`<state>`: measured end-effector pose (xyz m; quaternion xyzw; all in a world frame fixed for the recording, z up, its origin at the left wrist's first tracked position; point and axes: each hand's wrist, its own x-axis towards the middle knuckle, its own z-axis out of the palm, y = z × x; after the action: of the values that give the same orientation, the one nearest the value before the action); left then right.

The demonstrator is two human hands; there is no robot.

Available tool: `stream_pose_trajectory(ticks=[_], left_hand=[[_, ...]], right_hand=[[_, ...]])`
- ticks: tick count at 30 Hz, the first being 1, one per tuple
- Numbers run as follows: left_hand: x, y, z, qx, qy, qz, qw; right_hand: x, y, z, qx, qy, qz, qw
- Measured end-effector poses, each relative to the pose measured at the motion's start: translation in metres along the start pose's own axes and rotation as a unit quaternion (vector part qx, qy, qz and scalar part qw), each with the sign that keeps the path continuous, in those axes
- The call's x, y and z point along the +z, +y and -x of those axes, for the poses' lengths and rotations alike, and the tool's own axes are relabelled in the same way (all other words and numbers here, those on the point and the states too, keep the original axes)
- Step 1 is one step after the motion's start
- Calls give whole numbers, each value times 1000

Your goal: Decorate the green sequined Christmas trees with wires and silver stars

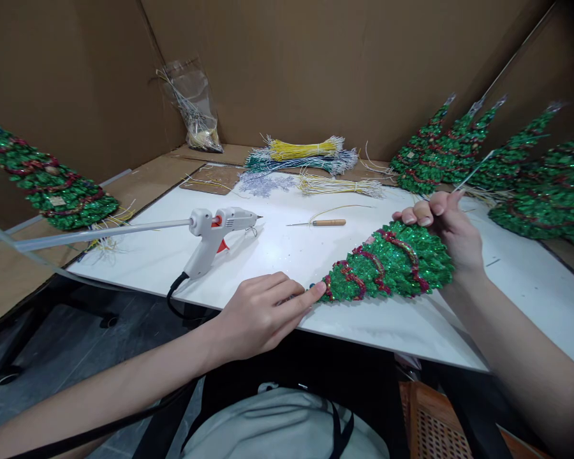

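Note:
A small green glittery Christmas tree with red garland lies tilted on its side over the front of the white board. Its narrow tip is under the fingers of my left hand, which are closed around it. At the wide base, my right hand has curled fingers against the tree's upper edge. A thin pale wire sticks up from between its thumb and forefinger. Behind the tree lies an awl with a wooden handle. A white glue gun stands to the left, its long glue stick reaching out behind it.
Bundles of yellow wires and white-tipped wires lie at the back beside silvery snowflake pieces. A clear bag leans on the cardboard wall. More trees stand at right, and another tree at left.

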<state>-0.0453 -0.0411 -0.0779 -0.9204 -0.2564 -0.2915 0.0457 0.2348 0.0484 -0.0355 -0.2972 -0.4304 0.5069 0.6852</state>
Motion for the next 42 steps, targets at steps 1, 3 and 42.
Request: stream_pose_trajectory(ticks=[1, 3, 42], left_hand=[[0, 0, 0, 0, 1, 1, 1000], [0, 0, 0, 1, 1, 3, 1000], [-7, -1, -4, -62, -47, 142, 987]], right_hand=[[0, 0, 0, 1, 1, 1, 1000], [0, 0, 0, 5, 2, 0, 1000], [-8, 3, 0, -9, -41, -22, 999]])
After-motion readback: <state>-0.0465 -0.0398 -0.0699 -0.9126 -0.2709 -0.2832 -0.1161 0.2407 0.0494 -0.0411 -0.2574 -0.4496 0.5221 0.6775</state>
